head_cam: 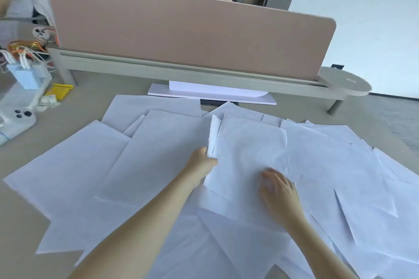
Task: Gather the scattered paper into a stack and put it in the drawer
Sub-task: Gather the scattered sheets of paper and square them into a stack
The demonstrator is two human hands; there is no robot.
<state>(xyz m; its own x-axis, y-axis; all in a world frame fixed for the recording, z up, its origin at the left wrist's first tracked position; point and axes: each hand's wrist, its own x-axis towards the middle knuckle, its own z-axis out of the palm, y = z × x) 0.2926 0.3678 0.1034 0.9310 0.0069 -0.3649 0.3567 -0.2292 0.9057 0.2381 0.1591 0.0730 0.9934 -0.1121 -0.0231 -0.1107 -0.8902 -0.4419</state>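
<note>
I am working the gathering step; no stack is formed yet. My right hand (280,190) is pressing flat, fingers spread, on a sheet (249,154) near the middle of the bench (27,222). My left hand (203,161) is pinching that sheet's raised left edge. The scattered paper (90,176) is lying overlapped across the bench, well short of the partition (181,36). Next, I judge, I need to drag neighbouring sheets inward and square their edges. The drawer is not visible; the nearest sheets are running off the frame's bottom.
</note>
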